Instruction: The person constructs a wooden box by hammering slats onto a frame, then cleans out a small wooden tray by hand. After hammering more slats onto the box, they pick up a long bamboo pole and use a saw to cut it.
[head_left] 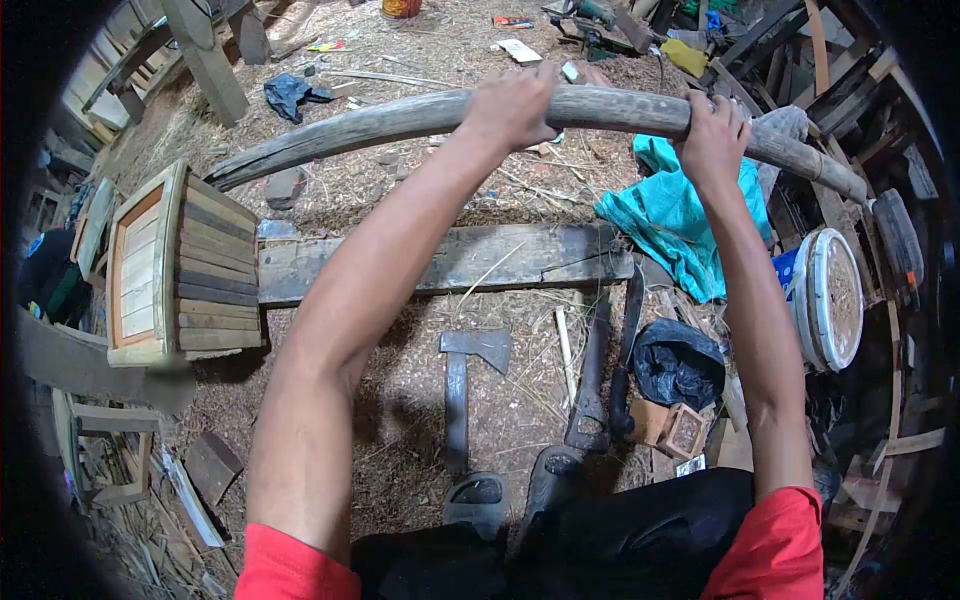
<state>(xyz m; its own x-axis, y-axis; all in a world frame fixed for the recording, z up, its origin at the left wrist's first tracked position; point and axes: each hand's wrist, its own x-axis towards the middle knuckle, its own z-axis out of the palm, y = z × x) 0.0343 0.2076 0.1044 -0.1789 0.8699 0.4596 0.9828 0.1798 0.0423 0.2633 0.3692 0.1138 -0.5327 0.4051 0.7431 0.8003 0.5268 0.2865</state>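
A long, weathered wooden pole (620,107) runs across the upper part of the head view, looking bowed, with a dark split toward its left end. My left hand (510,105) is wrapped over it near the middle. Farther right, my right hand (715,135) grips the same pole, its fingers over the top. Beneath the pole, a thick wooden plank (400,262) lies crosswise. On the ground closer to my feet are an axe (458,390) and a handsaw (590,400), with a dark, long-handled tool (628,345) beside the saw.
At left stands a slatted wooden box (215,270). To the right are a teal tarp (690,245), a white bucket (835,300), a black plastic bag (680,362) and a small wooden block (684,432). Wood shavings cover the floor; scrap timber lines the right side.
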